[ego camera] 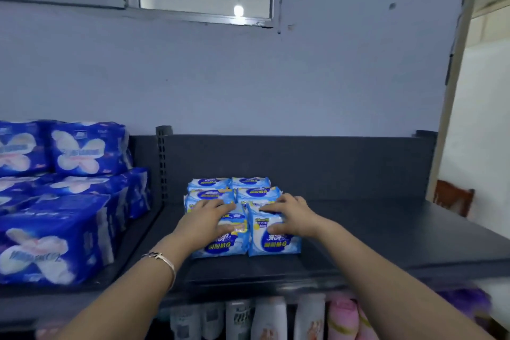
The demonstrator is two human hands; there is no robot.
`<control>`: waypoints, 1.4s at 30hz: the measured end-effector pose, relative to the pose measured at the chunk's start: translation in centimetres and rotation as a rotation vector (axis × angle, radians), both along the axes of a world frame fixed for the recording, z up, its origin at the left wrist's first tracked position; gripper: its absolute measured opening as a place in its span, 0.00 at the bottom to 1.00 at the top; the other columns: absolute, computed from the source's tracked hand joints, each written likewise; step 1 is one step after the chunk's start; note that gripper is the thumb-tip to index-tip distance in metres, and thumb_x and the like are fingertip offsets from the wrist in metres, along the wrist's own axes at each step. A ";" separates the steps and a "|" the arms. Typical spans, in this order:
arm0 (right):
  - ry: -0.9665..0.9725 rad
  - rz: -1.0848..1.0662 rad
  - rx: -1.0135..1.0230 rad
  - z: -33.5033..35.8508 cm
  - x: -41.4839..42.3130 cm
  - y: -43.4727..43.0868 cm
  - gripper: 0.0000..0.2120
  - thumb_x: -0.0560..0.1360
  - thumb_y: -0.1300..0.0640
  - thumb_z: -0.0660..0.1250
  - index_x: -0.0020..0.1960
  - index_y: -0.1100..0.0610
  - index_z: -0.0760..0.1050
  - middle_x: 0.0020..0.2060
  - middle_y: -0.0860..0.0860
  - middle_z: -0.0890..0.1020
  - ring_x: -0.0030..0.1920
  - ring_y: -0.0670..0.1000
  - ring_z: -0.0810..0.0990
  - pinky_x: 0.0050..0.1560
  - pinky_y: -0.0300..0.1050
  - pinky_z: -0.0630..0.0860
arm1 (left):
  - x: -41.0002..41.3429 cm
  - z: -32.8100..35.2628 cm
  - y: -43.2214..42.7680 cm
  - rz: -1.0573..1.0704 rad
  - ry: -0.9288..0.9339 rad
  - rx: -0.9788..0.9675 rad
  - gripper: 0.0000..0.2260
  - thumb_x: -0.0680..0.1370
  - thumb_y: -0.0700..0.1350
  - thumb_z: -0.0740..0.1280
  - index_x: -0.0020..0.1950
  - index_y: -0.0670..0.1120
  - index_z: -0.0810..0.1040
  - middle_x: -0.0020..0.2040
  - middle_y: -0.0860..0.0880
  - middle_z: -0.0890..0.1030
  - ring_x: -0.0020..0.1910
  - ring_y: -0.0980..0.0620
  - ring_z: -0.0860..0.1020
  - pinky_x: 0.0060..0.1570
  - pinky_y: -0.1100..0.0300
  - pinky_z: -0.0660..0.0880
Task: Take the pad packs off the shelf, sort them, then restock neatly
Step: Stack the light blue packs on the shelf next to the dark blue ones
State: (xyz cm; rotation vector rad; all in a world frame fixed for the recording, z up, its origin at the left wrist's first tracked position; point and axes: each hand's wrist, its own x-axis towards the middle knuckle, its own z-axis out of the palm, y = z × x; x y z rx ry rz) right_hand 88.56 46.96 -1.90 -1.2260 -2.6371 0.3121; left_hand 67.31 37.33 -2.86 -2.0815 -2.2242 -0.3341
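On the dark shelf (pixel 372 232), bare rightward, each hand's grip lies wide, flat atop light-blue packs (pixel 273 243).

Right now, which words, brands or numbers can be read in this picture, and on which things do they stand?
Light blue pad packs under the left hand and right hand: Chinese print on dark blue bands, too blurred to quote.
Dark blue pad packs: white lettering, blurred, unreadable.
Bottles below the shelf: labels too blurred.
No signs or numbers can be read.

Both hands, left hand (pixel 205 218) and right hand (pixel 292 215), resting on light-blue pad packs (pixel 271 240), dark shelf (pixel 372 232), dark-blue packs (pixel 55 237) at left
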 end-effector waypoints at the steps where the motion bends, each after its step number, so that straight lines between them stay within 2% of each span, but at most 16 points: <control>1: -0.007 -0.006 0.005 -0.1 -0.1 -0.1 0.28 0.73 0.44 0.69 0.71 0.38 0.65 0.65 0.49 0.65 0.69 0.57 0.59 0.71 0.55 0.59 | 0.0 -0.2 0.2 -0.005 0.003 -0.016 0.26 0.79 0.59 0.59 0.75 0.58 0.58 0.74 0.53 0.59 0.73 0.48 0.56 0.69 0.52 0.62; 7: -0.094 -0.049 0.000 0.9 -0.3 -1.3 0.29 0.74 0.43 0.67 0.72 0.37 0.62 0.69 0.49 0.64 0.71 0.57 0.58 0.67 0.61 0.60 | -0.6 0.4 0.2 -0.003 0.017 -0.100 0.27 0.78 0.62 0.57 0.75 0.60 0.54 0.76 0.56 0.57 0.74 0.48 0.55 0.67 0.46 0.65; 10: -0.023 -0.075 -0.003 1.1 -0.1 -1.8 0.27 0.74 0.38 0.65 0.71 0.39 0.64 0.71 0.48 0.63 0.73 0.55 0.57 0.69 0.60 0.58 | -0.2 1.0 -0.1 0.012 0.044 -0.104 0.27 0.77 0.64 0.56 0.75 0.60 0.55 0.76 0.55 0.58 0.74 0.48 0.56 0.68 0.45 0.61; 12: 0.067 -0.139 0.082 1.1 0.3 -2.3 0.24 0.75 0.37 0.61 0.70 0.41 0.67 0.71 0.48 0.63 0.73 0.55 0.57 0.69 0.58 0.58 | 0.2 1.6 -0.5 0.005 0.052 -0.011 0.25 0.78 0.63 0.55 0.74 0.59 0.58 0.75 0.54 0.60 0.74 0.49 0.58 0.69 0.45 0.59; 15: 0.193 -0.212 0.181 0.8 1.5 -2.9 0.21 0.77 0.40 0.61 0.67 0.46 0.71 0.67 0.49 0.67 0.69 0.56 0.62 0.68 0.55 0.64 | 1.1 2.3 -1.6 -0.024 0.035 0.168 0.20 0.79 0.59 0.56 0.71 0.57 0.66 0.71 0.53 0.67 0.70 0.50 0.64 0.66 0.50 0.62; 20: 0.248 -0.197 0.280 -0.2 3.6 -4.9 0.14 0.76 0.49 0.64 0.61 0.52 0.74 0.56 0.53 0.72 0.60 0.57 0.68 0.58 0.51 0.71 | 3.5 2.7 -4.2 -0.066 0.017 0.259 0.14 0.79 0.54 0.60 0.62 0.54 0.74 0.60 0.52 0.75 0.63 0.50 0.70 0.58 0.53 0.66; 24: 0.236 -0.143 0.297 -1.0 5.3 -6.6 0.10 0.77 0.49 0.63 0.55 0.53 0.74 0.51 0.52 0.74 0.57 0.56 0.70 0.53 0.50 0.73 | 5.8 1.8 -6.3 -0.085 -0.037 0.208 0.09 0.79 0.51 0.60 0.56 0.53 0.76 0.50 0.54 0.76 0.53 0.50 0.75 0.48 0.56 0.71; 30: 0.130 -0.052 0.349 -2.3 11.1 -9.3 0.12 0.78 0.48 0.62 0.56 0.53 0.74 0.52 0.53 0.77 0.57 0.57 0.72 0.52 0.49 0.72 | 11.2 -0.3 -9.7 -0.046 -0.027 0.175 0.04 0.78 0.50 0.62 0.46 0.51 0.71 0.43 0.54 0.74 0.46 0.50 0.74 0.39 0.57 0.67; 34: 0.062 0.015 0.343 -3.8 15.6 -11.2 0.13 0.78 0.48 0.62 0.59 0.53 0.73 0.55 0.53 0.76 0.58 0.57 0.72 0.52 0.49 0.71 | 16.1 -2.2 -12.2 -0.033 -0.039 0.144 0.05 0.78 0.49 0.63 0.45 0.51 0.68 0.43 0.54 0.74 0.44 0.50 0.74 0.38 0.58 0.65; 37: 0.053 0.054 0.325 -5.3 18.4 -12.4 0.13 0.78 0.48 0.62 0.59 0.53 0.73 0.55 0.53 0.76 0.57 0.57 0.73 0.52 0.51 0.73 | 19.1 -3.8 -14.0 0.002 -0.074 0.117 0.04 0.78 0.48 0.63 0.48 0.49 0.70 0.45 0.53 0.73 0.44 0.50 0.72 0.39 0.58 0.65; 39: 0.048 0.078 0.295 -6.5 19.7 -13.1 0.13 0.77 0.48 0.62 0.59 0.53 0.73 0.54 0.53 0.76 0.56 0.57 0.74 0.51 0.50 0.73 | 20.5 -5.1 -14.9 0.023 -0.086 0.082 0.05 0.79 0.49 0.62 0.51 0.48 0.71 0.47 0.52 0.74 0.44 0.51 0.71 0.39 0.58 0.64; 42: 0.051 0.102 0.219 -8.4 21.0 -13.9 0.12 0.77 0.49 0.62 0.58 0.51 0.73 0.53 0.50 0.76 0.55 0.54 0.75 0.47 0.47 0.71 | 21.9 -7.0 -16.1 0.043 -0.091 0.026 0.04 0.79 0.49 0.62 0.49 0.50 0.70 0.47 0.52 0.75 0.44 0.52 0.71 0.39 0.58 0.63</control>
